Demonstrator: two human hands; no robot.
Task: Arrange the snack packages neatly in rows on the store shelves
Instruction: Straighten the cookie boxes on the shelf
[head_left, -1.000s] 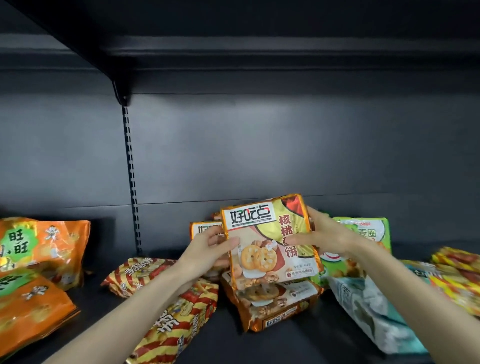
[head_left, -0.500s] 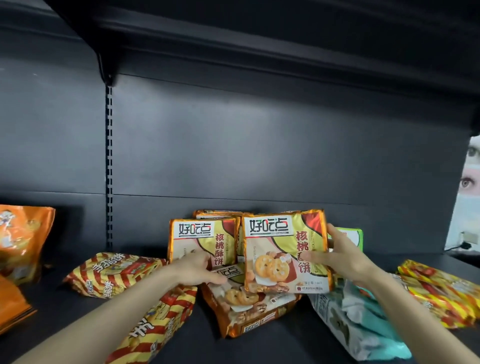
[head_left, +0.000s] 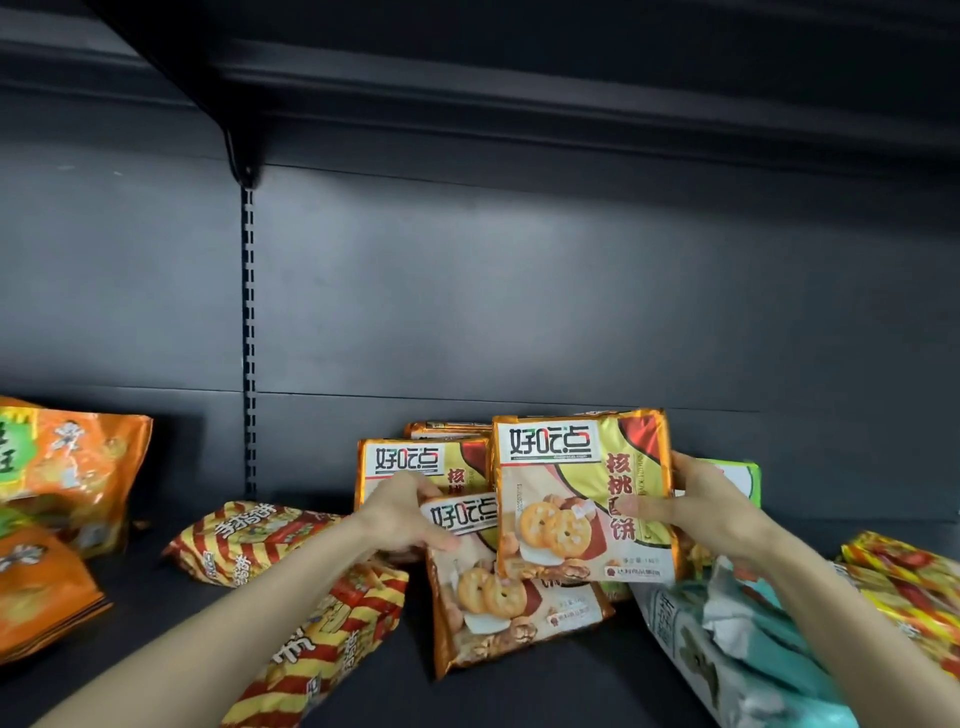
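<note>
The fingers of my right hand (head_left: 701, 512) grip the upright cookie pack (head_left: 582, 499) by its right edge, over the shelf (head_left: 545, 691). My left hand (head_left: 402, 517), blurred, pinches a corner of the flat cookie pack (head_left: 514, 613). A green pack (head_left: 737, 480) sits mostly hidden.

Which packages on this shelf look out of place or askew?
A striped pack and a second striped pack lie flat and slanted left of centre. The flat cookie pack lies tilted on its back, and the teal bag sprawls askew at right, unlike the upright cookie pack held by the right hand.
</note>
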